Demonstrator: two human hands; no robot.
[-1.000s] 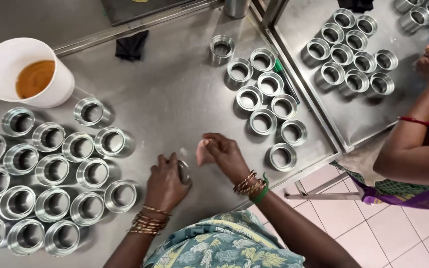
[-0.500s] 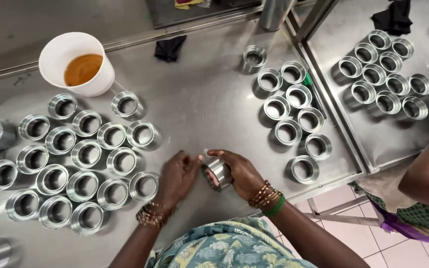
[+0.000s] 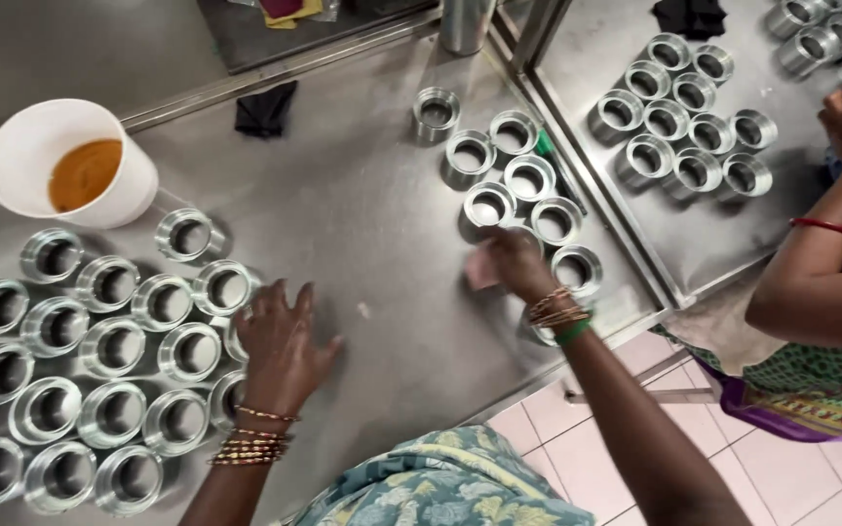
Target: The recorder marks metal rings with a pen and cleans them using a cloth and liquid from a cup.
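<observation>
Looking down, we see our left hand [image 3: 283,343] spread flat on the steel worktop [image 3: 382,224], fingers apart and holding nothing, with its fingertips against the right edge of a packed cluster of short metal rings [image 3: 109,360]. Our right hand [image 3: 511,261] reaches toward a smaller group of rings [image 3: 528,185]; its fingers curl around a small pinkish pad [image 3: 480,273], though motion blur keeps us from telling how firmly they close on it.

We judge the main risk to be a knock: the rings stand touching one another, so a sideways nudge from the left fingertips could shove several out of line. The right wrist, with its bangles, hangs just above one ring [image 3: 577,268] near the worktop's front edge, and a careless sweep could push it off onto the tiled floor [image 3: 577,448].

Beyond the left fingertips, well apart, a white cup [image 3: 124,195] holds an orange-brown liquid [image 3: 84,173], about half full and uncovered; a bump could spill it among the rings. Each ring looks hollow and empty. Another person's arm [image 3: 821,282] works over a separate batch.
</observation>
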